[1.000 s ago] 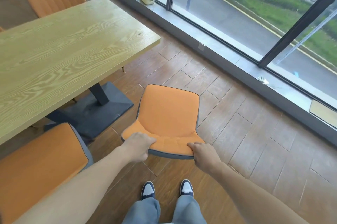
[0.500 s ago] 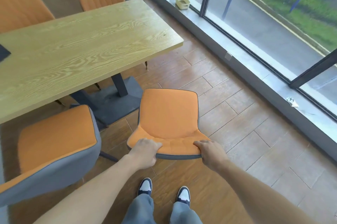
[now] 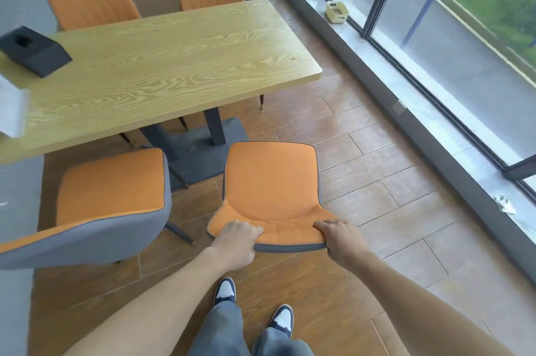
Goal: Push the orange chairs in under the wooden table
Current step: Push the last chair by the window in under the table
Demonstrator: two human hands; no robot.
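Brown tiled floor [image 3: 377, 170] beside a glazed wall, whose sill bears a small pale-yellow plastic basket [image 3: 336, 12], contents indistinct. Left hand [image 3: 236, 242] and right hand [image 3: 339, 239] each clasp the backrest top of an orange upholstered chair [image 3: 269, 181], standing clear of the light wooden table [image 3: 162, 65]; a black box [image 3: 34, 51] rests on the tabletop

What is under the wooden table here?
Under the wooden table: a dark pedestal base and thin chair legs from the far chairs. Their seats are hidden by the tabletop.
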